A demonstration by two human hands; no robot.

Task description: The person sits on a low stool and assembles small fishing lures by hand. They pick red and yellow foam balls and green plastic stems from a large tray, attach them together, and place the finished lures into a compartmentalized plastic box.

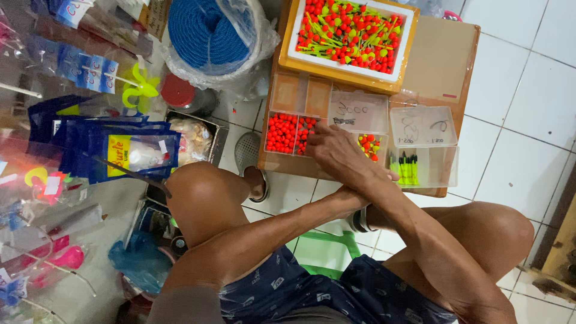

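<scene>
Two arms cross above a low wooden board [441, 54] on the white tiled floor [528, 90], so the right hand [339, 150] reaches over to the left and hides most of the left hand [384, 175], whose grip I cannot tell. Largest around them is a coil of blue rope [207, 30] in clear wrap, left of the board. Beside it lies a heap of blue packets [114, 147] and other bagged goods. On the board's far end sits a white foam box [348, 33] full of red and yellow floats. Nearer, a clear divided tray [300, 96] holds small red-orange beads [282, 133] in its near left compartments; the right hand's fingers rest bent on that compartment's edge, touching the beads, though whether they pinch one is hidden. To the right stands a clear lidded case [423, 144] with green sticks [407, 168] inside. A grey sandal [247, 153] lies by the left knee, just beside the board's near edge.
</scene>
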